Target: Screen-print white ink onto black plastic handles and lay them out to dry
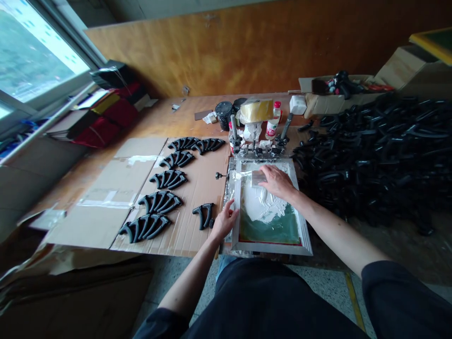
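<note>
White paste (270, 210), green mesh (266, 230), black pieces (381, 160)

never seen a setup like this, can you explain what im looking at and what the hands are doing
There is no machine arm here: these are a person's own bare hands, seen from a camera worn on their head, looking forward and down. The right hand holds a flat blade over a metal frame. Inside the frame is a green sheet, partly covered with white paste. The left hand is at the frame's left side; whether it touches is hard to tell. To the left, curved black parts lie in fanned groups on cardboard. A big heap of black parts lies to the right.
</note>
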### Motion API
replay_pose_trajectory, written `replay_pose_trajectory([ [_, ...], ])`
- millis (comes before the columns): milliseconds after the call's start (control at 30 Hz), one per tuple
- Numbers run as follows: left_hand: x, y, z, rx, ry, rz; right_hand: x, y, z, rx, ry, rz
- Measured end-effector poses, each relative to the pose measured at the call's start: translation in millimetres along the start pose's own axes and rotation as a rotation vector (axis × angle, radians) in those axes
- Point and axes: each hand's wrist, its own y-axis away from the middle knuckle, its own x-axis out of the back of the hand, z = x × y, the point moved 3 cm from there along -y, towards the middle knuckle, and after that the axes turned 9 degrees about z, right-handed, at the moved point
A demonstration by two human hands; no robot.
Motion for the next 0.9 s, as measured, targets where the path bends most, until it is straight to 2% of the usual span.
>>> replay_pose_trajectory([
  [100, 2, -1, -1, 0.027, -0.016, -0.002, -12, 18, -19, 0.09, 0.016, -0.168],
  [233, 1, 0, -3, 0.04, 0.01, 0.016, -2, 65, -24, 0.452, -0.075, -0.249],
  [300, 1, 1, -3, 0.041, 0.022, 0.024, 5, 74, -22, 0.552, -0.141, -0.303],
  [400, 2, 1, -2, 0.047, 0.042, 0.037, 8, 67, -19, 0.459, -0.178, -0.297],
  [500, 3, 2, -1, 0.049, 0.077, 0.043, 3, 67, -22, 0.359, -0.142, -0.136],
  [567, 3, 3, -1, 0.046, 0.104, 0.045, -1, 79, -26, 0.394, -0.147, -0.076],
  [633, 3, 4, -1, 0.048, 0.129, 0.049, -1, 91, -28, 0.44, -0.188, -0.092],
  [700, 4, 4, 0, 0.056, 0.154, 0.046, 1, 89, -28, 0.419, -0.216, -0.13],
  [767, 6, 5, 3, 0.06, 0.184, 0.026, 5, 70, -27, 0.321, -0.215, -0.129],
  [900, 19, 11, 22, 0.048, 0.317, -0.042, 21, 4, -9, 0.073, -0.17, 0.003],
])
